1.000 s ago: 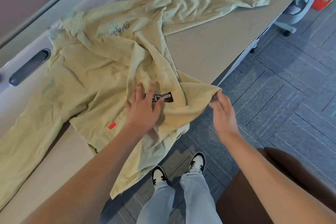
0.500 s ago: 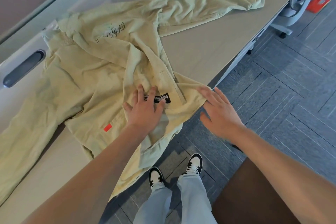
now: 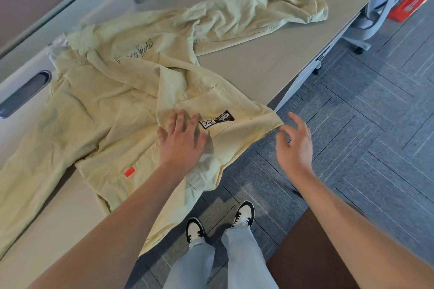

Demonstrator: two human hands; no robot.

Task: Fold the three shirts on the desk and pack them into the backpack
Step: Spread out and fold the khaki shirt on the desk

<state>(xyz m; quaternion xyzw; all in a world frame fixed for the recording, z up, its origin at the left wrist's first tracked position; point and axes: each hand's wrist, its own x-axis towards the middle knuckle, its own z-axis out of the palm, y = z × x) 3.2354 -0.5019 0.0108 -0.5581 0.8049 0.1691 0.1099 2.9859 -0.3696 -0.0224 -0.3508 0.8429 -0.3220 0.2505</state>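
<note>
Left hand (image 3: 182, 141) flat, fingers spread, pressing pale-green shirt (image 3: 112, 105) on desk (image 3: 246, 63); right hand (image 3: 294, 145) open beside shirt corner, holding nothing.

— What have I got on the desk (image 3: 246, 58)?

— One shirt (image 3: 112, 110), pale yellow-green, long-sleeved, spread out and rumpled. I see dark script across its upper part, a black label near the hem and a small orange tag lower down.

— How does it lie?

— One sleeve stretches toward the far right, the other trails off left. The hem corner hangs over the desk's near edge.
</note>
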